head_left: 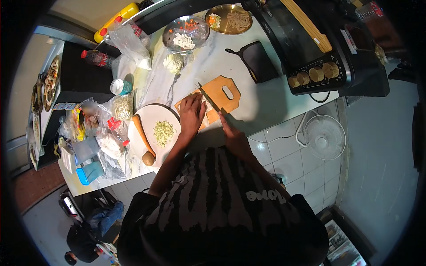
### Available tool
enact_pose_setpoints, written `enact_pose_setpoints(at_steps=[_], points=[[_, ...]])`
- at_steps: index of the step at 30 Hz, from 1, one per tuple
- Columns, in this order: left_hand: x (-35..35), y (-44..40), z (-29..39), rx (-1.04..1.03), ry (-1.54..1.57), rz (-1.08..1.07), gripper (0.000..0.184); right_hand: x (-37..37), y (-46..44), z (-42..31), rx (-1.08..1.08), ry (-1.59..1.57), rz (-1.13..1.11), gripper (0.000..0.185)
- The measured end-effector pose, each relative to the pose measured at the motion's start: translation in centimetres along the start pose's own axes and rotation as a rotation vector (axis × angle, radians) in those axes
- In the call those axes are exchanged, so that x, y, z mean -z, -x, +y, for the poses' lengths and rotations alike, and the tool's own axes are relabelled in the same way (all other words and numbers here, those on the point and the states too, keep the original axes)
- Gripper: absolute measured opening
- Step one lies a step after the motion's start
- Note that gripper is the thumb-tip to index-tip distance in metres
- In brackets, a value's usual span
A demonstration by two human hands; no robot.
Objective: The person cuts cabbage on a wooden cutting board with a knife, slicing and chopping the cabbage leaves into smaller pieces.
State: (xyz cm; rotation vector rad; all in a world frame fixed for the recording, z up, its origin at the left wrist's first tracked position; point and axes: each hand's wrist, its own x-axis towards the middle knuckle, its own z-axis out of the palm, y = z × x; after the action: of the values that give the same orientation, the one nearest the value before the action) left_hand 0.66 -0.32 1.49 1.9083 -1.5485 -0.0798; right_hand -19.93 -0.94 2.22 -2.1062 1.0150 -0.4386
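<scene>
A wooden cutting board (224,93) with an oval handle hole lies on the marble counter. My right hand (233,137) is closed round the handle of a knife (208,97), whose blade crosses the board. Left of the blade, my left hand (191,114) presses down with bent fingers on pale food (206,120), which it mostly hides. A large white plate (166,116) beside my left forearm holds chopped pale-green pieces (163,133) and a wooden pestle (143,135).
Behind are two metal plates (169,44) (212,27) of cut food, a cabbage piece (173,63) and a black pouch (257,62). Bottles and bags crowd the left. A stove (310,48) stands right, a fan (324,137) below it. Another person (82,239) sits lower left.
</scene>
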Motion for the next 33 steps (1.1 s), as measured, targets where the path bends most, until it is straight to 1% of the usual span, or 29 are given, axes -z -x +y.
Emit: enact_pose_setpoints(at_steps=[1,3,4,7,9,13,15,19,21,23,25,27,33], points=[[0.0,-0.1,0.0,0.006,-0.010,0.004,0.031,0.0,0.0,0.0,0.001,0.001,0.000,0.065],[-0.1,-0.1,-0.1,-0.001,-0.014,0.010,0.032,0.0,-0.1,-0.2,0.067,0.013,0.099,0.066],[-0.1,-0.1,-0.1,-0.011,-0.015,0.012,0.032,-0.3,-0.2,0.0,0.066,0.012,0.097,0.066],[-0.2,0.2,-0.2,0.010,-0.042,-0.008,0.033,-0.1,0.0,0.0,0.065,-0.005,0.068,0.067],[-0.3,0.2,-0.1,0.001,-0.037,0.009,0.033,1.0,0.3,-0.8,-0.076,0.037,-0.083,0.061],[-0.2,0.1,-0.3,-0.014,-0.021,0.023,0.033,1.4,0.0,-1.5,-0.091,0.098,-0.105,0.060],[-0.2,0.3,-0.1,0.000,-0.031,0.004,0.033,1.1,-0.6,-1.7,-0.028,0.082,-0.002,0.062],[-0.1,0.0,0.0,-0.008,-0.027,0.030,0.033,1.0,-0.2,-1.9,-0.020,0.044,0.022,0.063],[-0.2,0.0,0.0,-0.016,-0.024,0.040,0.033,1.1,-0.1,-1.8,0.023,0.051,0.014,0.071],[-0.1,0.2,0.0,0.022,-0.025,0.015,0.034,1.1,-0.3,-1.9,0.013,0.066,0.015,0.071],[-0.1,0.1,0.0,0.012,-0.032,0.024,0.034,0.9,-0.7,-1.8,0.010,0.078,0.022,0.070],[-0.1,0.2,0.0,0.002,-0.035,0.026,0.034,0.7,-0.6,-1.4,0.106,0.073,0.101,0.069],[-0.1,0.1,-0.1,0.015,-0.002,0.051,0.035,0.3,-0.6,-1.0,0.060,-0.061,0.080,0.065]])
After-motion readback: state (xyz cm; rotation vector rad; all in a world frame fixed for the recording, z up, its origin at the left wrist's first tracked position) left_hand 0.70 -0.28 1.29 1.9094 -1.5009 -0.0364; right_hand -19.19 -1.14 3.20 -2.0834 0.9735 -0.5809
